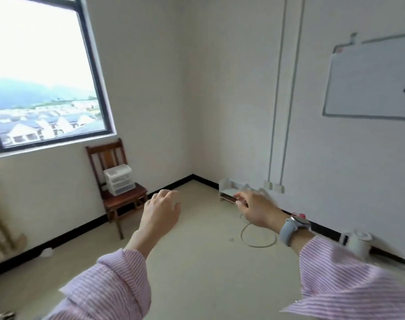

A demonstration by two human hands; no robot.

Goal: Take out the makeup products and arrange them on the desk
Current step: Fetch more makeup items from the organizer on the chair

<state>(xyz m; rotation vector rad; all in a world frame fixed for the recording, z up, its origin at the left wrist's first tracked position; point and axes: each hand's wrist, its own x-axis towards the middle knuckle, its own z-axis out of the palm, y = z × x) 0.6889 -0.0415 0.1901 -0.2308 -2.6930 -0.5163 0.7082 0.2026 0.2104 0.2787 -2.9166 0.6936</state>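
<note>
Head view: both arms in pink striped sleeves reach fwd over a beige floor. Left hand (161, 210) at frame centre, back of hand up, fingers loosely curled, holding nothing. Right hand (254, 209) centre-right, grey watch (294, 226) on wrist, fingers relaxed & bent, nothing gripped. Small white drawer unit (119, 179) sits on a wooden chair (118, 181) at centre-left under the window (44, 72); can't tell if makeup is in it. White desk shelf (229, 192) on floor by the wall just beyond the right hand. Whiteboard (370, 82) upper right, white kettle (358, 243) lower right
</note>
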